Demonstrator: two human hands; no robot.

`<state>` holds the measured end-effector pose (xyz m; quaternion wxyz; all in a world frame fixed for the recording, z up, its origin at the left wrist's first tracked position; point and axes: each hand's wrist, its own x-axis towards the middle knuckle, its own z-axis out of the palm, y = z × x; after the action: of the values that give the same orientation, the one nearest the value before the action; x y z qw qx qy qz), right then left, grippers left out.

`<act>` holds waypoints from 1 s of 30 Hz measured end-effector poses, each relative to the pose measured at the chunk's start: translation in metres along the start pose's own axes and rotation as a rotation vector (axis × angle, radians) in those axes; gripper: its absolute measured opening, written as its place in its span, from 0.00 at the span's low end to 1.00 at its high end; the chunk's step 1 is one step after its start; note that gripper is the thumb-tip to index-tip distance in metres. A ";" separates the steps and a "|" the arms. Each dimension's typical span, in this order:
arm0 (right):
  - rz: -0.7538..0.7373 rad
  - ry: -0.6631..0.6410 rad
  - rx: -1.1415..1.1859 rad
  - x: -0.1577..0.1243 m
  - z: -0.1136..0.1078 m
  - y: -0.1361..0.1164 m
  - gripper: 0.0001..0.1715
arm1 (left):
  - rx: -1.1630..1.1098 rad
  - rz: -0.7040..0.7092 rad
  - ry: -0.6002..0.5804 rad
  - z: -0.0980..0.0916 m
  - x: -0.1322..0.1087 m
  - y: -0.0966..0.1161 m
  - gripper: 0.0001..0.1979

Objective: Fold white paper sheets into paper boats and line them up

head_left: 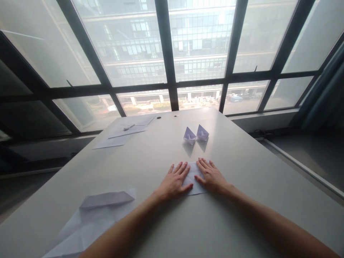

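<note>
Resting left hand (174,181) and right hand (213,177) palm-down on a small white paper sheet (191,175) on the tabletop (247,168), with fingers (178,169) slightly apart, clamped on nothing. Just beyond, two folded paper boats (189,137) (202,134), seemingly finished. Probably only partway along with the sheet, flat and not yet standing. At lower left, a larger creased sheet (99,218). No containers in view.

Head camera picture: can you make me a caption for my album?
Left hand and right hand lie flat on white paper, with two folded paper boats standing just beyond.
</note>
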<state>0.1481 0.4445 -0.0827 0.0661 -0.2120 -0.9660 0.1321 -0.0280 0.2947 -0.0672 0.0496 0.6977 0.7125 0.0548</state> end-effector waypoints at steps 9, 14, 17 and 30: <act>-0.005 0.015 -0.008 -0.001 -0.003 -0.002 0.42 | 0.000 -0.003 0.000 0.000 0.000 -0.001 0.40; -0.127 0.198 -0.084 -0.006 -0.009 -0.016 0.35 | -0.014 -0.004 0.009 0.003 0.003 -0.002 0.41; -0.199 0.142 -0.022 -0.006 -0.005 -0.022 0.35 | -0.015 0.012 0.030 0.004 0.003 -0.002 0.39; 0.146 0.024 -0.042 0.001 0.003 0.011 0.45 | 0.025 -0.008 0.007 0.005 0.001 -0.001 0.42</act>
<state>0.1513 0.4535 -0.0885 0.0634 -0.2849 -0.9497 0.1138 -0.0281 0.2960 -0.0720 0.0386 0.6952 0.7162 0.0480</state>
